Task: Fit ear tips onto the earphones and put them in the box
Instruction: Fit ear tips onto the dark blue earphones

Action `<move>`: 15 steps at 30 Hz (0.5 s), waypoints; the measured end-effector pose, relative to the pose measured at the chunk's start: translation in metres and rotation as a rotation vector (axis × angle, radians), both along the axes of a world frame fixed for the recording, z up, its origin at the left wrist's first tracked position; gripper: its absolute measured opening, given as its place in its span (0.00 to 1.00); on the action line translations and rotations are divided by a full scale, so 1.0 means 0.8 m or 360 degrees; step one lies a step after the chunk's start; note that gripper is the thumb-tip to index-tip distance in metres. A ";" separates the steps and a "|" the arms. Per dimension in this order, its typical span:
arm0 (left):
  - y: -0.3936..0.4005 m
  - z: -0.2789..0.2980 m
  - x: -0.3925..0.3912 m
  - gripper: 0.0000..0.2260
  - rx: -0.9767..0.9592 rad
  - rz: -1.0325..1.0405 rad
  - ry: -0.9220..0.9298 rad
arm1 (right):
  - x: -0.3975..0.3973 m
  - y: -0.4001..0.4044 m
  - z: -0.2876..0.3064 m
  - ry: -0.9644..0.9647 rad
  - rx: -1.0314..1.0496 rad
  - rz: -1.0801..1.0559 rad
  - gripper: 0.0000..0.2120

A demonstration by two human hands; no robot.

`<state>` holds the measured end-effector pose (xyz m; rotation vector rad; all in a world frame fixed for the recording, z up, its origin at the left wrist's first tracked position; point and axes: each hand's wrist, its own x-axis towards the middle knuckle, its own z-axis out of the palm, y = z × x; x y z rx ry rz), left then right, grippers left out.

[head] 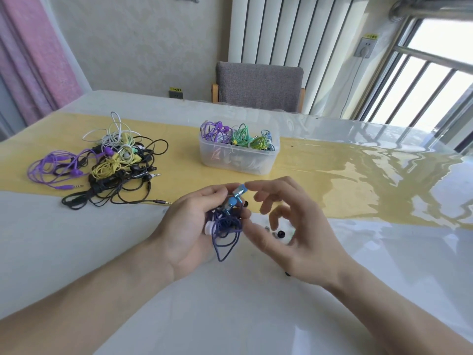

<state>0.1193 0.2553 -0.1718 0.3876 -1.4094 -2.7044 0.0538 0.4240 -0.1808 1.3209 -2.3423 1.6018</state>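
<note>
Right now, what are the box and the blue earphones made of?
The box looks like cloudy see-through plastic: the cords inside show faintly through its wall. The blue earphones that the left hand holds seem to have shiny metal bodies, since they glint, though coated plastic is possible. Their blue tips look soft and matte, probably rubbery.

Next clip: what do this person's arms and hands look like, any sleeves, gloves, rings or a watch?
Both forearms are bare right to the bottom of the frame, with no sleeves showing. The left hand and right hand wear no gloves, and no rings, watch or wristband are visible. No markings or cables are on either arm.
</note>
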 end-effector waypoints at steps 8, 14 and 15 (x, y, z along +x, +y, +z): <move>-0.006 0.007 0.000 0.19 0.0288 -0.0108 -0.0089 | 0.008 -0.019 -0.013 0.0433 0.0069 -0.0144 0.20; -0.011 0.007 0.007 0.28 0.0180 -0.0285 0.0052 | 0.014 -0.031 -0.015 0.0864 0.0281 -0.0243 0.17; -0.009 0.006 0.008 0.27 0.0133 -0.0299 0.0075 | 0.011 -0.032 -0.017 0.0874 0.0287 -0.0239 0.16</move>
